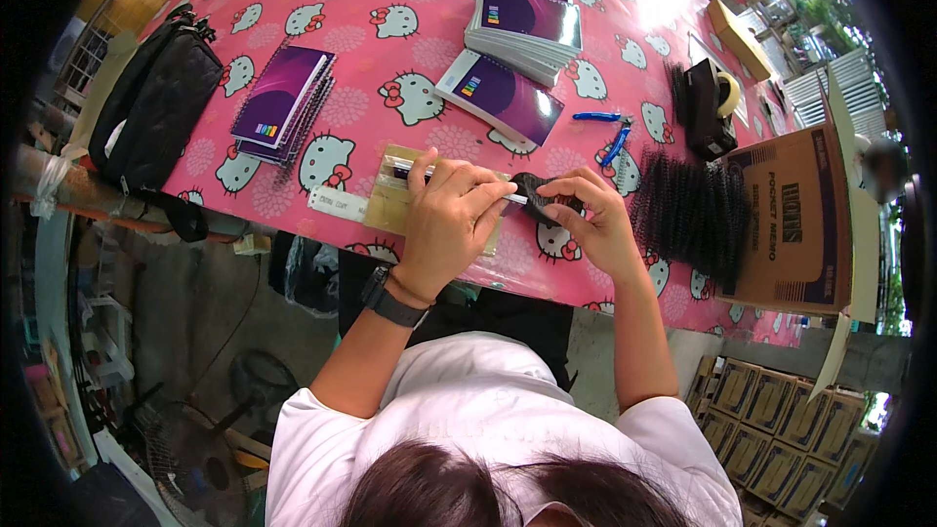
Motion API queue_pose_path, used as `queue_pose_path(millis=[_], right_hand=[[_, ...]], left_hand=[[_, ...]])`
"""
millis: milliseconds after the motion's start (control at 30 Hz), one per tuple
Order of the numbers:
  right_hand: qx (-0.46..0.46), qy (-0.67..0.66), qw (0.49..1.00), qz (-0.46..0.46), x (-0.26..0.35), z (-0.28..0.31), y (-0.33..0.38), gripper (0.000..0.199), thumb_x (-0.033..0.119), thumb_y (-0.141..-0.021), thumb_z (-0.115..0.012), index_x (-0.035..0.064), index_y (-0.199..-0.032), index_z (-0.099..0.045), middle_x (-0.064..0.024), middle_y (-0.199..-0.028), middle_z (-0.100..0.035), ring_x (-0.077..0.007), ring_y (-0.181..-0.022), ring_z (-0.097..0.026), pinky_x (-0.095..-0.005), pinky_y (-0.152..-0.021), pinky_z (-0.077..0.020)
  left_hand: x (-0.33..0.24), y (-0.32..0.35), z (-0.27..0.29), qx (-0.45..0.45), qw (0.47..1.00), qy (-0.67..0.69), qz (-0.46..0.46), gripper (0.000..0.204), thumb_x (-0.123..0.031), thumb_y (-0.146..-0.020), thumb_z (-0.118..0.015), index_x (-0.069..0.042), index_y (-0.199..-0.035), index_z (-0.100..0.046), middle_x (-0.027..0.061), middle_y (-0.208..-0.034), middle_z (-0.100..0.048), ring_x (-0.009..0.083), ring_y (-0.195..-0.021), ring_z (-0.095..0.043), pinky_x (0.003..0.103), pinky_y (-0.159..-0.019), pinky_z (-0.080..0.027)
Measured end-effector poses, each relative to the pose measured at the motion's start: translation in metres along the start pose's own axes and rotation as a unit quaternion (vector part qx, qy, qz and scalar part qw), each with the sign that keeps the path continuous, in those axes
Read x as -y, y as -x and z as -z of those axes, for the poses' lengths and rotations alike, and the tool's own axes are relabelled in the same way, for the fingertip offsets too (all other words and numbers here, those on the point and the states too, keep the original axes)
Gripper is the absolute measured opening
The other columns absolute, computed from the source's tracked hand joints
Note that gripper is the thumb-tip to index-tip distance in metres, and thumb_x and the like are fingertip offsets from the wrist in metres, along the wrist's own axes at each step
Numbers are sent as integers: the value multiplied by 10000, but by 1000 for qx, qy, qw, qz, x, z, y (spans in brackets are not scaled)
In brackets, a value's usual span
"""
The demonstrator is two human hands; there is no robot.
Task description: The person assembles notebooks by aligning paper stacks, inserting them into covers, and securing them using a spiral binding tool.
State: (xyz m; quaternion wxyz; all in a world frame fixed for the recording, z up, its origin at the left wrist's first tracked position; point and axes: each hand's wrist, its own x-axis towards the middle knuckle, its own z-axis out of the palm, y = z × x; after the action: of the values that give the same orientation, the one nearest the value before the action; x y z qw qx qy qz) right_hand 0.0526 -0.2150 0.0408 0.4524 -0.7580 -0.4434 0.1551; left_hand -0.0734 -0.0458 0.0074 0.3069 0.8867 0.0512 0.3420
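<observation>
My left hand (444,215), with a black watch on its wrist, is closed over a small notebook. Of that notebook, mostly a white page edge (512,199) and a bit of dark cover show past the fingers. Beneath it lies a tan board (383,197) near the table's front edge. My right hand (597,220) pinches a black spiral binding coil (535,197) against the notebook's right end. How far the coil runs through the holes is hidden by my fingers. Right of that hand, many loose black coils (688,215) lie in a pile.
Purple spiral notebooks stand stacked at left (281,98) and at the back (527,29), with a loose purple-covered pad (500,98) in front. Blue-handled cutters (615,134) lie beyond my right hand. A tape dispenser (711,109), a cardboard box (791,220) and a black bag (156,102) flank the workspace.
</observation>
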Motion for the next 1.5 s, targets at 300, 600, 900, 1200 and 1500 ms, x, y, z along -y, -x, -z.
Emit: queue_pose_path(millis=[300, 600, 900, 1200, 1500], right_hand=[[10, 10, 1000, 15, -7, -4, -2, 150, 68, -843, -661, 6, -979, -672, -66, -893, -609, -162, -833, -564, -292, -782, -446], [122, 29, 987, -100, 0, 3, -10, 160, 92, -913, -575, 26, -1037, -652, -74, -777, -613, -203, -759, -579, -329, -745, -456], [84, 47, 994, 53, -8, 3, -10, 187, 81, -889, -610, 19, -1061, -645, -86, -835, -605, -197, -784, -573, -308, -724, -459], [115, 34, 992, 30, 7, 0, 1, 186, 62, -876, -609, 35, -1058, -641, -109, -884, -596, -246, -826, -579, -341, -745, -475], [94, 23, 994, -45, 27, -9, 14, 190, 73, -859, -632, 36, -1046, -629, -121, -898, -607, -284, -854, -622, -360, -733, -507]], left_hand=[[4, 3, -1, -4, 1000, 13, -16, 172, -130, -775, -707, -176, -941, -719, -45, -901, -634, 161, -934, -568, 433, -1015, -290], [-3, 0, 1, -6, 1000, -5, 1, 142, -127, -774, -705, -160, -911, -709, -39, -887, -631, 166, -920, -570, 416, -983, -305], [0, -1, 2, -1, 1000, 14, -3, 123, -117, -758, -709, -158, -873, -699, -41, -889, -631, 167, -906, -570, 416, -964, -311], [7, 8, 10, 44, 997, 47, -44, 157, -93, -752, -712, -194, -872, -695, -58, -881, -614, 150, -948, -573, 417, -1002, -275], [3, 12, 8, 30, 999, 34, -21, 182, -136, -743, -741, -180, -915, -702, -38, -900, -631, 171, -943, -577, 425, -1060, -249]])
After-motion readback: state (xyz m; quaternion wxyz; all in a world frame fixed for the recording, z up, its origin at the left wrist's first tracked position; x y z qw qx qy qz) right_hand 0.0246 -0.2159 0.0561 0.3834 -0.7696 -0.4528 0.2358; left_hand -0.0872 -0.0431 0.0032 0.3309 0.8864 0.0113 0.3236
